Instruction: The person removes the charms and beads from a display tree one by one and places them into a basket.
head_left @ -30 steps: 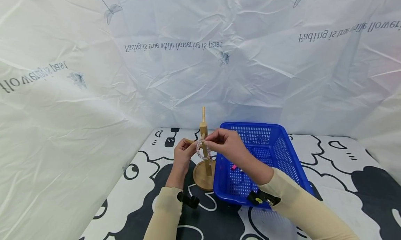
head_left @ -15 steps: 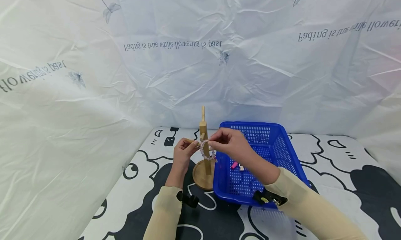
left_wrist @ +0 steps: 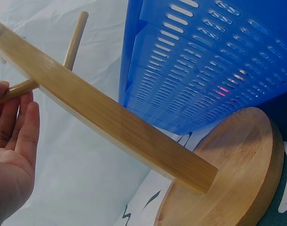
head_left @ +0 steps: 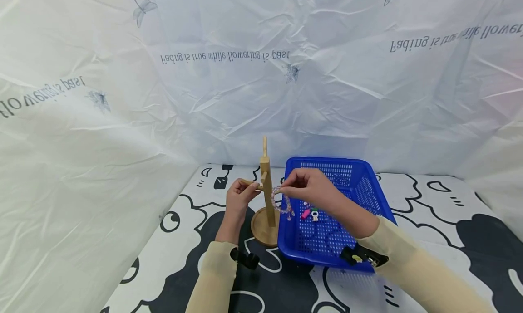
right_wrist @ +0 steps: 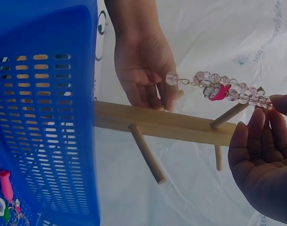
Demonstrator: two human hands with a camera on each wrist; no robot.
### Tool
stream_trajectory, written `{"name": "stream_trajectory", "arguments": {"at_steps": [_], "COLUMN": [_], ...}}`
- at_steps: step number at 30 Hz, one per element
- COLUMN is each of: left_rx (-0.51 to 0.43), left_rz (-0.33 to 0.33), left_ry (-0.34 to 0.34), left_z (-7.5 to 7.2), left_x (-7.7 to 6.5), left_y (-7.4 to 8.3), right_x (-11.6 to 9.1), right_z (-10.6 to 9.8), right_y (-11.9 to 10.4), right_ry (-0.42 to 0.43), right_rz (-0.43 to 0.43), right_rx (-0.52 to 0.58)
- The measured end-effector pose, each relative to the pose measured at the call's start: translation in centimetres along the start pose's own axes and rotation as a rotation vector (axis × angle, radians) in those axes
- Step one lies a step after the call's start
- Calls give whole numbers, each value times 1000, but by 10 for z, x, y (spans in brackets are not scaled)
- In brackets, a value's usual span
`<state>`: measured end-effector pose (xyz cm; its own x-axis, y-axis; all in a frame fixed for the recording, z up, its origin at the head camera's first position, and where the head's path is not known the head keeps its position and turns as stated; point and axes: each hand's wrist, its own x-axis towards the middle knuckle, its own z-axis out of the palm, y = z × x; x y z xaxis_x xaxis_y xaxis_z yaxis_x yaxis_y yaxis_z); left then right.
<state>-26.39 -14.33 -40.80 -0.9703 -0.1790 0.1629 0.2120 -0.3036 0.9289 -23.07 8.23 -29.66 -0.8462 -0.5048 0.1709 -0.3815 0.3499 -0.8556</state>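
Observation:
A bracelet of clear, pinkish beads (right_wrist: 243, 97) hangs from my right hand (head_left: 309, 186), pinched between thumb and fingertips. It carries a pink-and-white charm (right_wrist: 220, 92) and a short chain ending in a single bead. In the head view the bracelet is just right of the wooden stand (head_left: 267, 197), apart from its post. My left hand (head_left: 239, 197) grips one of the stand's side pegs (left_wrist: 18, 90). The stand is upright on its round base (left_wrist: 249, 155), with several pegs sticking out; no bracelet shows on them.
Close to the stand's right is a blue perforated basket (head_left: 306, 259), partly behind my right forearm. Inside lie small trinkets, including a pink one (head_left: 305, 213) and a white one (head_left: 315, 216). A white printed sheet (head_left: 245, 100) hangs behind the patterned tabletop (head_left: 184, 254).
My right hand has drawn the bracelet rightward, from in front of the stand's post to beside it, toward the basket. My left hand has stayed on the peg.

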Motion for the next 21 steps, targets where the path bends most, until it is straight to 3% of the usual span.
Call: {"name": "stream_trajectory", "arguments": {"at_steps": [21], "left_rx": [9], "left_rz": [-10], "left_ry": [-3], "left_z": [0], "left_x": [0], "left_y": [1], "right_x": [-12], "right_z": [-37], "right_y": [35], "right_ry": [-27], "right_rz": [87], "right_rx": [-88]}}
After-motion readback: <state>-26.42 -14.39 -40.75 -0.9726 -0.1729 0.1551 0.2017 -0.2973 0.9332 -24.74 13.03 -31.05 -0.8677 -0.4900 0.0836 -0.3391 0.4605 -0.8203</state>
